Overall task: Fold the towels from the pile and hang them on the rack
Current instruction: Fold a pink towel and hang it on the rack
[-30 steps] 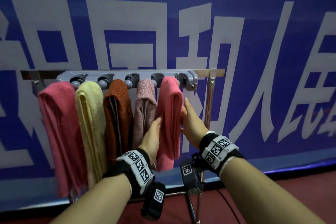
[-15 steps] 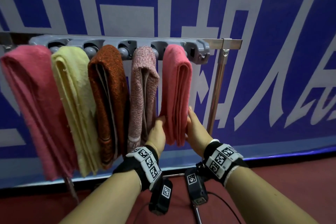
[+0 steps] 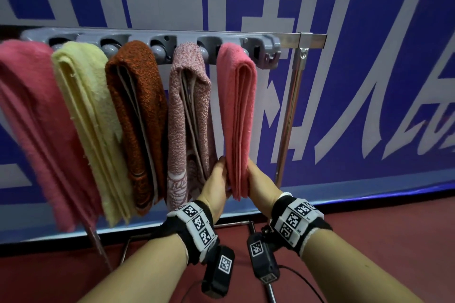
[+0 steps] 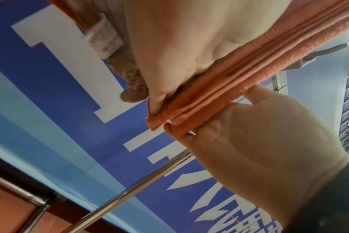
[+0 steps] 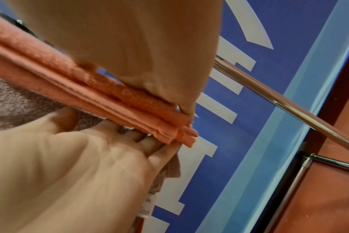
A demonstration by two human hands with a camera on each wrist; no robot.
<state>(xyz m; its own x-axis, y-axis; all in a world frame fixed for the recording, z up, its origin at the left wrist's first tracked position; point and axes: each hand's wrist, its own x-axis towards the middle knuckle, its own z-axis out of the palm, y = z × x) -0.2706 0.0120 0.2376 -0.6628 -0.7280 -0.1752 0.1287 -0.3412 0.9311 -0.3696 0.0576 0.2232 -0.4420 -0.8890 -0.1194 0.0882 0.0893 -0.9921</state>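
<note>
Coral-pink and folded into a narrow strip, the terry towel (image 3: 237, 118) hangs from the rightmost slot of the grey plastic holder bar (image 3: 269, 43) on the chrome rack frame (image 3: 286, 130). The left hand (image 3: 216, 186) and right hand (image 3: 261, 186) lie flat against opposite sides of its lower end, fingers straight, pressing the layers between the palms. To its left hang a mottled mauve towel (image 3: 187, 110), a rust-orange towel (image 3: 138, 106), a pale yellow towel (image 3: 91, 110) and a darker pink towel (image 3: 32, 115).
</note>
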